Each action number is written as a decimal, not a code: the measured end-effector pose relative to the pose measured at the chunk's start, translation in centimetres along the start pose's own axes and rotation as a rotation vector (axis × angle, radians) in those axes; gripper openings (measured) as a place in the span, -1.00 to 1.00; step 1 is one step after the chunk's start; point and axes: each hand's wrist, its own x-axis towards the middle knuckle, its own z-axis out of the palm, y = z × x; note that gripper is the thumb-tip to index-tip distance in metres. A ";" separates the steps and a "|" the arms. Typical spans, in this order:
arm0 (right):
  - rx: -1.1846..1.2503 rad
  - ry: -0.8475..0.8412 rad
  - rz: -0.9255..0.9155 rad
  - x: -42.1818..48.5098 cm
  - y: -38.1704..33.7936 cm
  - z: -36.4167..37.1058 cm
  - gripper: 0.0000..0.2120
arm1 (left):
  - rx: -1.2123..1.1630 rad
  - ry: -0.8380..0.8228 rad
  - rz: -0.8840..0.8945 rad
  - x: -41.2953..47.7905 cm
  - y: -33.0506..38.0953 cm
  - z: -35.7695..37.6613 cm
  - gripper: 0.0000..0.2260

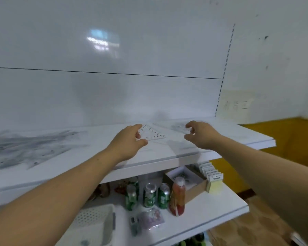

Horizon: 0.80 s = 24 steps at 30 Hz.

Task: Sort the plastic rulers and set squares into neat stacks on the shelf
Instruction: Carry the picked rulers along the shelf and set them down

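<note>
Clear set square point(152, 133), numerals 0–5

Both arms reach forward; left hand point(127, 141) pinches with thumb and fingers, right hand point(201, 134) hovers, fingers curled apart.

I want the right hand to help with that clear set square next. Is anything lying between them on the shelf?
Nothing visible does. The right hand hovers beside the set square, which the left hand touches, with only bare shelf between them; another clear piece there would be hard to see.

Clear plastic set square point(152, 133) on a glossy white shelf point(203, 150) — scuffed grey.
</note>
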 end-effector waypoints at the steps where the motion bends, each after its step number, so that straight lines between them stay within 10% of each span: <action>1: 0.000 0.002 0.022 -0.7 2.1 -0.7 -0.55 | -0.007 -0.026 0.002 0.5 1.3 1.7 -0.43; 24: -0.173 -0.066 0.006 12.3 15.9 0.1 -0.61 | -0.127 -0.185 -0.163 13.6 5.0 13.6 -0.48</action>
